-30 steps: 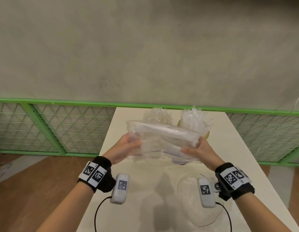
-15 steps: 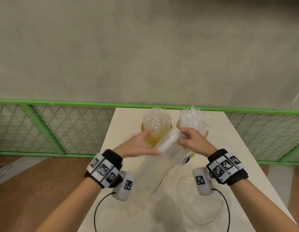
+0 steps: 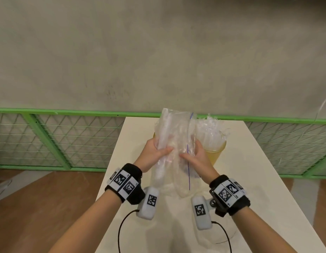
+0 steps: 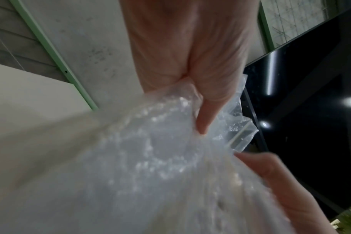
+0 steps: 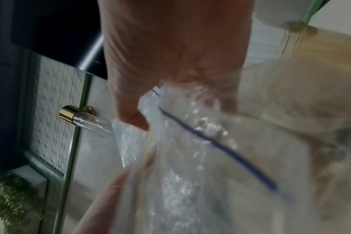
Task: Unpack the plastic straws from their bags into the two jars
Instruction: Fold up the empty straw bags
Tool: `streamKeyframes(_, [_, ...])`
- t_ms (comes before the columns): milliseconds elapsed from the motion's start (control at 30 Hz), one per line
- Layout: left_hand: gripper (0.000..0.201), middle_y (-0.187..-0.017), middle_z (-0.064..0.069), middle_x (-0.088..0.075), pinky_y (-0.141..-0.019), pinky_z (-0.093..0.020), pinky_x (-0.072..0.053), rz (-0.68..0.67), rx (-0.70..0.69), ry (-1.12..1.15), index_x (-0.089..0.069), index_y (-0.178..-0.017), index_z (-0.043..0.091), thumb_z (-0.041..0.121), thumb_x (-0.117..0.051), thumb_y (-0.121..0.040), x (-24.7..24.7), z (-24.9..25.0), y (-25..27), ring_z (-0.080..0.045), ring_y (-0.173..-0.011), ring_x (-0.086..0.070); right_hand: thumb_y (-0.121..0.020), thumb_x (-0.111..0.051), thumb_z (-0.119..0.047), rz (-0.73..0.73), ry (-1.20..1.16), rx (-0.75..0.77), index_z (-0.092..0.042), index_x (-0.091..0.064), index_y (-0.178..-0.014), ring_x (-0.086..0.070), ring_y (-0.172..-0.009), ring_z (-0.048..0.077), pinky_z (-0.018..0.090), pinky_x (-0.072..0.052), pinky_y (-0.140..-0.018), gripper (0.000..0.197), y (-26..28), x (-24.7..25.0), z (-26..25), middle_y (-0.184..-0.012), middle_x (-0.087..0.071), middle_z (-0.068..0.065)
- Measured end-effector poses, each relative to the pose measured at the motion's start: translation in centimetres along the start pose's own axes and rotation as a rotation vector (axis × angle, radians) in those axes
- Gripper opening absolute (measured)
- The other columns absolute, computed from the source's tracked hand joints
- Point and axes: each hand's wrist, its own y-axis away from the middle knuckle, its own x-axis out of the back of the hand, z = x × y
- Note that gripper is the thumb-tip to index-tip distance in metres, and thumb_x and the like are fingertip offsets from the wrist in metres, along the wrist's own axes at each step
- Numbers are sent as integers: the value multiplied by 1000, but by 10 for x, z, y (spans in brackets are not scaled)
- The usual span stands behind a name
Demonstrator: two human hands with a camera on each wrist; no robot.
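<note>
A clear plastic bag point(image 3: 174, 143) of clear straws stands upright above the white table point(image 3: 249, 179), a thin blue seal line running down its right side. My left hand point(image 3: 155, 152) grips its left side and my right hand point(image 3: 194, 157) grips its right side, thumbs pressed on the front. The bag point(image 4: 160, 158) fills the left wrist view, and its blue line shows on the bag point(image 5: 210, 150) in the right wrist view. Behind it, the right amber jar point(image 3: 214, 152) is packed with clear straws point(image 3: 211, 128). The left jar point(image 3: 154, 135) is almost hidden by the bag.
A green mesh fence point(image 3: 54, 141) runs behind the table below a grey wall. Another clear empty bag point(image 3: 226, 232) lies flat on the table near the front right. Black cables point(image 3: 122, 229) hang from the wrist cameras over the front of the table.
The bag went from lying across both hands to standing upright in front of the jars. Both hands shifted together to grip its middle from either side.
</note>
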Motion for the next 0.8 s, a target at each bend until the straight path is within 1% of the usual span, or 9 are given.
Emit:
streamKeyframes(67, [26, -98, -4, -70, -69, -21, -55, 92, 13, 3, -62, -105, 18, 5, -67, -82, 7, -2, 1, -21, -91, -68, -85, -58, 2, 93, 43, 21, -4, -54, -125, -64, -70, 2, 19, -54, -70, 40, -5, 7, 2, -79, -71, -12])
streamKeyframes(133, [33, -110, -2, -67, -79, -23, -52, 127, 21, -8, -61, -111, 14, 9, -70, -80, 12, -1, 2, -24, -106, -64, -90, -55, -4, 136, 34, -13, -4, -62, -115, -62, -61, 9, 17, -50, -57, 26, -4, 11, 3, -67, -69, -9])
streamKeyframes(200, [56, -121, 8, -52, -91, -23, -42, 170, 22, -87, -50, -129, 7, 14, -73, -79, 11, 1, 5, -15, -113, -54, -93, -53, -25, 138, -78, -79, -9, -62, -114, -63, -72, 15, 20, -51, -60, 28, -4, 11, 5, -80, -68, -3])
streamKeyframes(300, [46, -105, 13, -56, -82, -18, -44, 174, 1, -135, -54, -117, 20, 13, -75, -77, -1, 2, 7, -8, -99, -57, -76, -58, -66, 26, -94, -120, -20, -42, -137, -50, -120, 13, 35, -40, -102, 78, -5, 3, 4, -131, -51, -9])
streamKeyframes(367, [30, -92, 7, -68, -70, -19, -51, 163, -14, -147, -66, -101, 17, 14, -78, -73, -7, -3, 7, -14, -89, -66, -71, -72, -54, -49, -25, -95, -19, -35, -138, -49, -119, 9, 27, -41, -97, 84, -5, -5, 0, -131, -49, -11])
streamKeyframes(433, [26, -82, 7, -68, -63, -15, -50, 180, -1, -160, -67, -95, 19, 14, -79, -72, -7, -4, 7, -10, -80, -67, -78, -74, -23, 14, 14, -52, -14, -52, -119, -63, -97, 12, 20, -48, -77, 48, -7, -7, -1, -106, -66, -5])
streamKeyframes(533, [36, -71, 7, -57, -50, -11, -43, 167, 57, -122, -60, -108, 17, 16, -76, -76, 5, -1, 7, -2, -57, -56, -85, -60, -8, 127, 75, -48, -7, -63, -97, -64, -85, 17, 32, -52, -79, 13, -9, 0, 3, -89, -68, 1])
streamKeyframes(700, [39, -92, 8, -58, -70, -16, -49, 232, -31, -225, -61, -106, 21, 13, -78, -73, 0, -1, 10, -6, -90, -56, -73, -51, -75, -91, -170, -229, -29, -29, -143, -32, -131, 8, 39, -23, -113, 87, -8, -6, 4, -141, -34, -14])
streamKeyframes(800, [39, -74, 17, -54, -57, -4, -43, 244, -118, -235, -51, -75, 36, 5, -75, -74, -12, 1, 14, 18, -64, -54, -72, -74, -46, -100, -46, -114, -23, -33, -137, -50, -120, 7, 31, -40, -102, 81, -6, -13, 1, -133, -49, -11])
